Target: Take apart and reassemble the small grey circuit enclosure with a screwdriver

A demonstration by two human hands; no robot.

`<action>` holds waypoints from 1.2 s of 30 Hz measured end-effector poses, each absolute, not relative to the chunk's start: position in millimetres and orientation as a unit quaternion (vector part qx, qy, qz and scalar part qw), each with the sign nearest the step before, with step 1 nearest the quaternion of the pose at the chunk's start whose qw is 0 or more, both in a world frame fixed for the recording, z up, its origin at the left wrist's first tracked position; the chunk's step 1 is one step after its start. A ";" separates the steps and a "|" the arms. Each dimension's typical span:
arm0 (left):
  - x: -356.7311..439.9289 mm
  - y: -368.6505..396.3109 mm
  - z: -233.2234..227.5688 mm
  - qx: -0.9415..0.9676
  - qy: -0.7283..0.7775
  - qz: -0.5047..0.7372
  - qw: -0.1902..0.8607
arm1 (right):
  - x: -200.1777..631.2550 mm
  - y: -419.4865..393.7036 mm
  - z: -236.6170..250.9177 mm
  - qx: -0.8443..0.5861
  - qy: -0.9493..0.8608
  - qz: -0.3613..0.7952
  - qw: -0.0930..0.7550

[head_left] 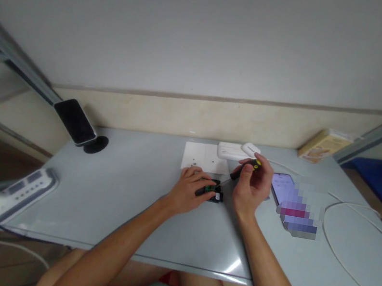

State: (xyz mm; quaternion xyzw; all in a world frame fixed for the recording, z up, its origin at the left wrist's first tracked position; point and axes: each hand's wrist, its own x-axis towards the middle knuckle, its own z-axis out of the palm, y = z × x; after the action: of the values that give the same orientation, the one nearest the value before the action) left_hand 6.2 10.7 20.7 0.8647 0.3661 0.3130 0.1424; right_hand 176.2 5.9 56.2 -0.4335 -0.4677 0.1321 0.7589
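My left hand (192, 189) is closed on a small black device (217, 198) lying on the table, pinched between thumb and fingers. A bit of green circuit board (210, 188) shows in it. Between the fingers of my right hand (251, 189) is a black and yellow screwdriver (239, 172), tilted so that its thin shaft reaches down to the device. Whether the tip sits in a screw is too small to tell. Just behind my left hand lies a white sheet of paper (206, 158) with several tiny dark parts on it.
White cases (229, 151) stand behind the paper. To the right lie a lit phone (286, 195), partly blurred, and a looped white cable (324, 233). A box (326, 145) is at the back right. At left are a phone on a stand (76, 121) and a white power strip (17, 197).
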 end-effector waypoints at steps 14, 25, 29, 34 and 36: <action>4.1 9.7 28.3 0.894 0.360 0.205 0.171 | 180.5 11.1 36.7 -0.502 -0.517 0.105 0.685; 4.3 9.9 27.1 0.894 0.358 0.206 0.173 | 179.3 9.9 41.1 -0.511 -0.528 0.102 0.670; 4.4 10.1 25.6 0.896 0.355 0.209 0.168 | 179.0 9.2 41.3 -0.497 -0.534 0.121 0.674; 4.8 10.4 24.5 0.895 0.356 0.209 0.172 | 178.8 8.2 43.4 -0.473 -0.548 0.161 0.671; 5.1 10.4 24.4 0.894 0.358 0.205 0.173 | 178.7 8.3 48.0 -0.459 -0.549 0.182 0.674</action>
State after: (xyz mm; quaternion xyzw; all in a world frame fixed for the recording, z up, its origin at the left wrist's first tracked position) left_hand 5.1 10.4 24.4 0.8943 0.3585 0.2049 0.1725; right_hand 178.7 8.3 48.0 -0.4592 -0.5488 0.1819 0.6745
